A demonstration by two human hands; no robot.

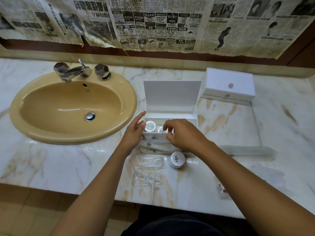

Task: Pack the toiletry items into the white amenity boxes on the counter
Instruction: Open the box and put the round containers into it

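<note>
At the counter's near edge, clear plastic packets (150, 169) and a round white container (177, 159) lie on the marble counter (68, 164). Just beyond, white sachets (153, 144) sit against the open amenity box (170, 106), round item (150, 126) inside. Right hand (184, 135) curled, fingertips pinching something small at the front compartment; cannot tell what. Left hand (135, 132) fingers straight, touching box side. Closed box (229, 86) far right, beige sink (73, 106) left, newspaper (162, 23) on wall.

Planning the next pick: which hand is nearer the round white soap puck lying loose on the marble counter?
Right. The right hand hovers just behind the round white soap puck, fingers at the open white box. The left hand is farther off to its left.
</note>
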